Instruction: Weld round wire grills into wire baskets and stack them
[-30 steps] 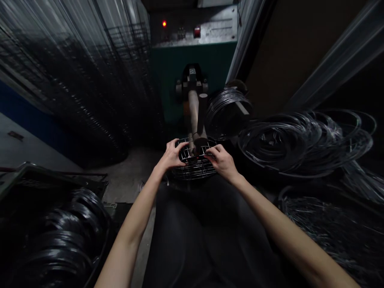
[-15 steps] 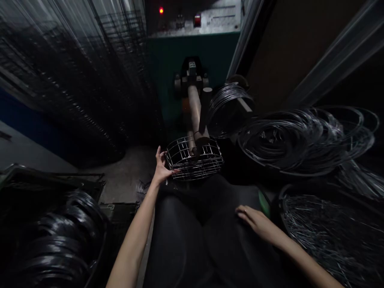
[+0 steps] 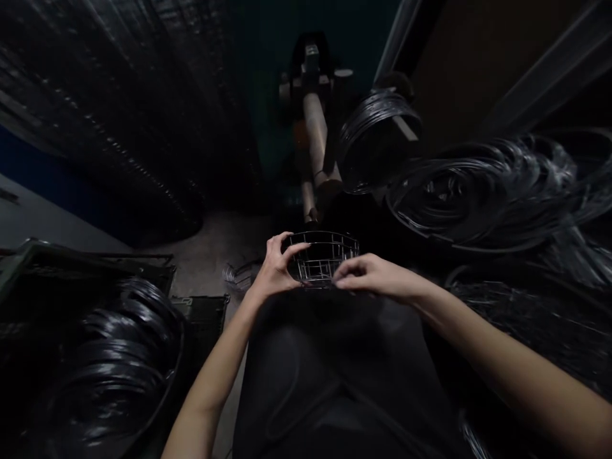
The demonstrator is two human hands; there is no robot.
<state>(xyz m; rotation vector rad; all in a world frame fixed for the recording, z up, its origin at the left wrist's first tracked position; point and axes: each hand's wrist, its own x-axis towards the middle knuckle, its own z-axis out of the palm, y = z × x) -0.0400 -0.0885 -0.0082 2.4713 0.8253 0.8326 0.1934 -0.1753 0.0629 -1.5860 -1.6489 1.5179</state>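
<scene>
A round wire basket [image 3: 321, 256] sits just past my knees, below the end of a machine's long arm [image 3: 318, 143]. My left hand [image 3: 275, 271] grips the basket's left rim, thumb and fingers curled round the wire. My right hand [image 3: 370, 275] is at the basket's lower right edge with fingers pinched together on its bottom wire; whether something small is between them I cannot make out. My dark trousers [image 3: 335, 370] fill the lower middle.
Coils of wire rings [image 3: 478, 191] pile at the right, with another bundle [image 3: 377, 137] hung by the machine. A crate of dark rings [image 3: 109, 376] stands at the lower left. Stacked wire grids [image 3: 119, 127] lean at the left. Loose wire pieces [image 3: 535, 331] lie at the right.
The basket has come off the machine arm's end and down toward my knees. My right hand has risen from my thigh to the basket's right edge. The view tilted downward.
</scene>
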